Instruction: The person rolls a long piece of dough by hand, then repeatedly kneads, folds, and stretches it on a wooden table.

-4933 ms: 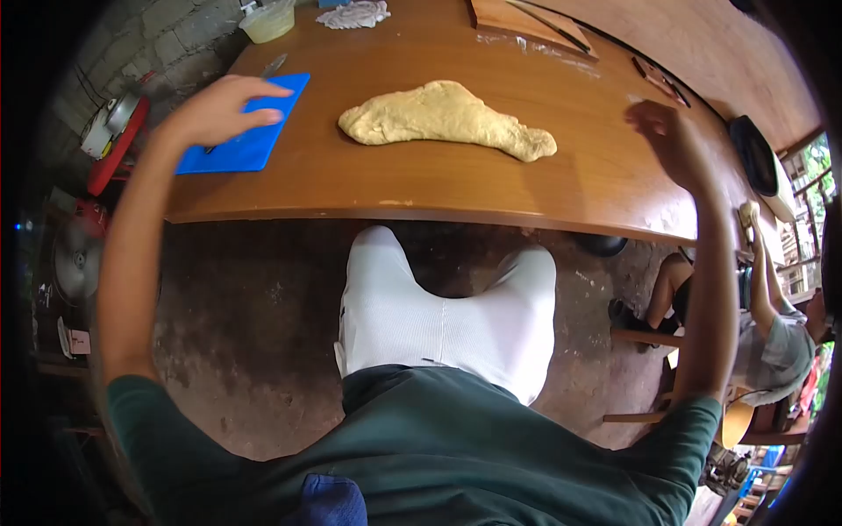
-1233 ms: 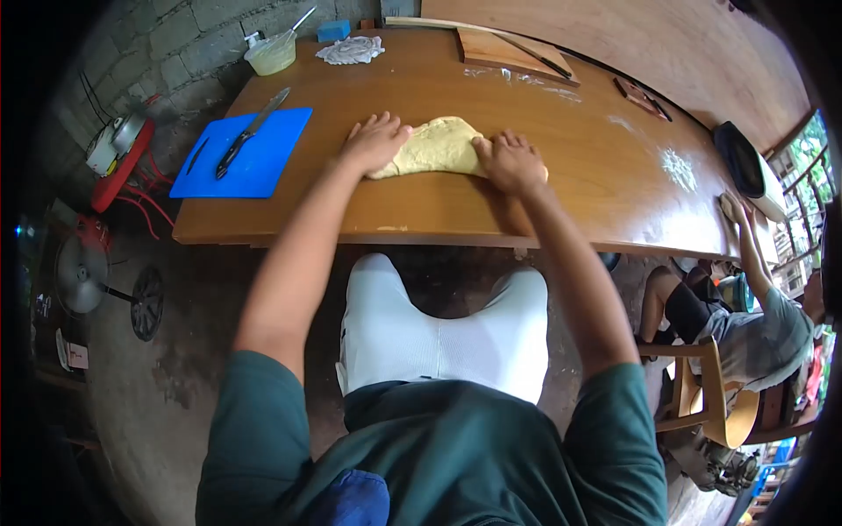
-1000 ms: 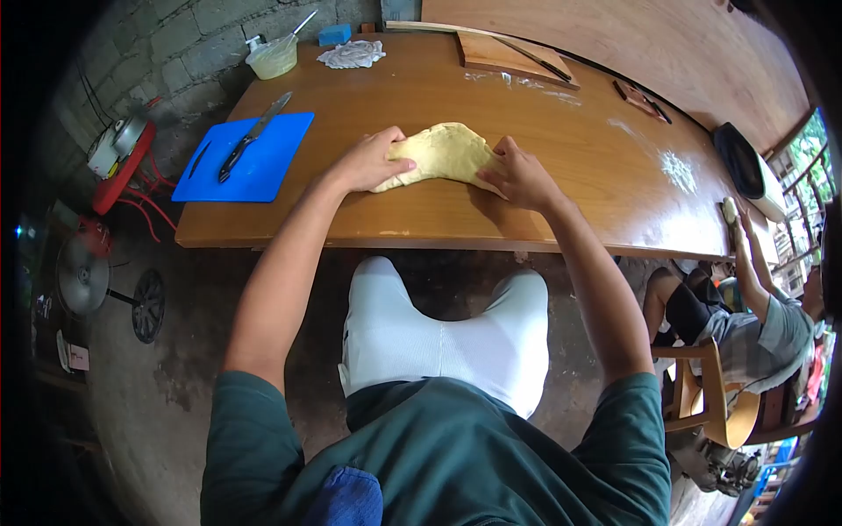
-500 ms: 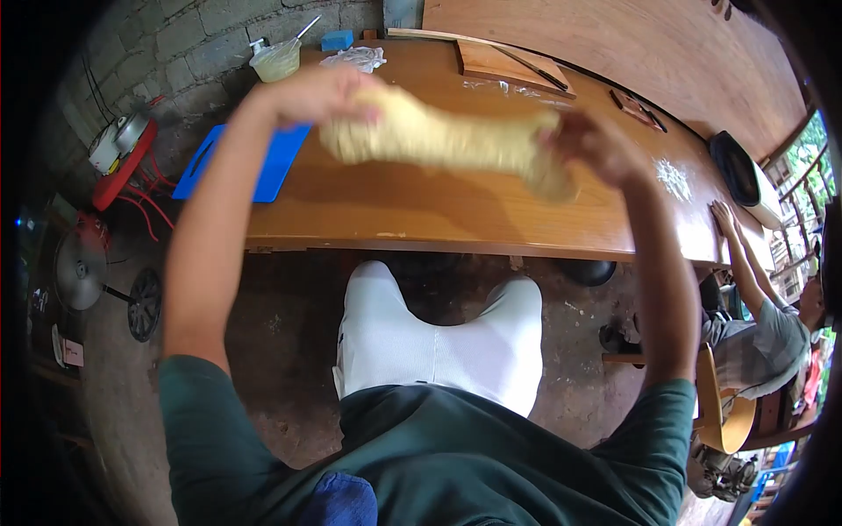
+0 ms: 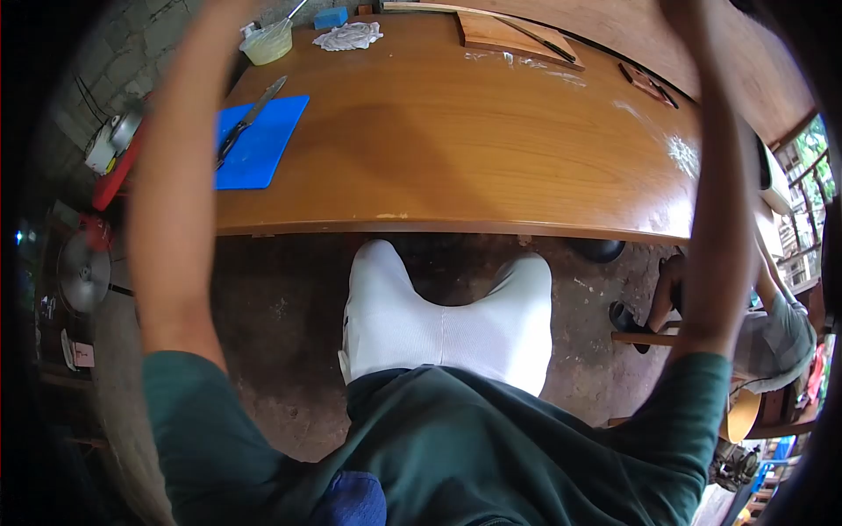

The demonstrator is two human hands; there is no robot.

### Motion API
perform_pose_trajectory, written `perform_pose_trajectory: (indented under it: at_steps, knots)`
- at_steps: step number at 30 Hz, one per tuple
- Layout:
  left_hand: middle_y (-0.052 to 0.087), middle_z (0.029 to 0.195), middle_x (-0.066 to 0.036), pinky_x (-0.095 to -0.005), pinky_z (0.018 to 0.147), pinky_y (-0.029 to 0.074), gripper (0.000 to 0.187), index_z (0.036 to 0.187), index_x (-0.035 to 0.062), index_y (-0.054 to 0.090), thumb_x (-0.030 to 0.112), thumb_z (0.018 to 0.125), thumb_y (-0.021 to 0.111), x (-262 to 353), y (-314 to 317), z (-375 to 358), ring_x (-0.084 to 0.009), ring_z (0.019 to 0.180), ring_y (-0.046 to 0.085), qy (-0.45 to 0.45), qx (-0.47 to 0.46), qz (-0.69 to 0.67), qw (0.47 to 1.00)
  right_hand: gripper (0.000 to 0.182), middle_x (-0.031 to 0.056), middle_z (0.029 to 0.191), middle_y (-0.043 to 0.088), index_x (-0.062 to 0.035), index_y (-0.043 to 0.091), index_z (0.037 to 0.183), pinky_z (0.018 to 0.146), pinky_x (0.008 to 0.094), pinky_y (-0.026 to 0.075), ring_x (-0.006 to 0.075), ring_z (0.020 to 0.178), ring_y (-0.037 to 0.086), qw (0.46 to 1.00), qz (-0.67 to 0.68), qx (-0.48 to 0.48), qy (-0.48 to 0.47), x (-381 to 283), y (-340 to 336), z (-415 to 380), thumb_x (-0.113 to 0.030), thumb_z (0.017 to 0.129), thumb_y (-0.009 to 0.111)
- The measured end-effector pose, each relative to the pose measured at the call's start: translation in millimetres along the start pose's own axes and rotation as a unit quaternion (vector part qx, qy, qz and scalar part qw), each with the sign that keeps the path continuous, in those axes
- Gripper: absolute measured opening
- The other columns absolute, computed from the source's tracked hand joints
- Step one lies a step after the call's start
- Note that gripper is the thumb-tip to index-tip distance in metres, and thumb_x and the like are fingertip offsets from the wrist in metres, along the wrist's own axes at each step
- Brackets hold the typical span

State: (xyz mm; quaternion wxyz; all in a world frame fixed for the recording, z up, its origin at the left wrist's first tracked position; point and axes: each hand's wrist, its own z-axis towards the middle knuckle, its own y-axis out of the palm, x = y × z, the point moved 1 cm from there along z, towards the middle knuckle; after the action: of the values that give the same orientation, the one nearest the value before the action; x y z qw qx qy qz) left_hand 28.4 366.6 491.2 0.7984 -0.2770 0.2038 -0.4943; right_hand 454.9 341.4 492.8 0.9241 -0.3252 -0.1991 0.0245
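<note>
Both of my forearms reach up past the top edge of the head view, so my left hand and my right hand are out of frame, and so is any dough. Below them lies the wooden table (image 5: 421, 131). A knife (image 5: 250, 123) rests on the blue cutting board (image 5: 267, 153) at the table's left. White flour (image 5: 682, 156) is scattered at the right side of the table.
A tub of pale contents (image 5: 267, 44), a crumpled white cloth (image 5: 348, 35) and a blue block (image 5: 331, 17) stand at the back left. A wooden board (image 5: 517, 39) lies at the back. Another person (image 5: 776, 342) sits at the right.
My arms have risen and spread, taking my hands and the stretched dough out of the top of the view. The knife on the blue board now shows.
</note>
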Motion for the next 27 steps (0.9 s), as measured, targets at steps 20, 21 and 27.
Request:
perform_pose_trajectory:
  at_steps: [20,21,27]
  knots:
    - [0.061,0.15,-0.019,-0.045,0.12,0.041,0.052,0.148,0.0072,0.059,0.042,0.111,0.049,65.9,228.8,-164.2,-0.0349,0.141,0.055,-0.257,-0.21,-0.097,0.938,0.055,0.0217,0.152,0.057,-0.0046,0.057,0.148,0.117,0.045,0.044,0.04,0.141,0.054,0.922,0.343,-0.182,0.004,-193.9,124.7,-166.1,-0.043,0.108,0.056]
    - [0.059,0.151,-0.019,-0.0452,0.12,0.04,0.054,0.15,0.007,0.058,0.044,0.112,0.046,78.8,225.7,-169.3,-0.0355,0.142,0.054,-0.279,-0.274,-0.072,0.917,0.056,0.0222,0.152,0.057,-0.0032,0.056,0.148,0.118,0.0453,0.044,0.0403,0.141,0.053,0.924,0.33,-0.192,-0.015,-209.2,134.4,-178.0,-0.042,0.108,0.056]
    - [0.055,0.156,-0.018,-0.0484,0.124,0.033,0.062,0.152,0.0067,0.055,0.052,0.113,0.04,62.2,176.4,-192.0,-0.0339,0.148,0.047,-0.228,-0.316,-0.075,0.918,0.055,0.0169,0.143,0.066,-0.009,0.061,0.145,0.113,0.044,0.048,0.0362,0.133,0.061,0.805,0.386,-0.449,-0.046,-162.1,109.4,-135.3,-0.042,0.102,0.069]
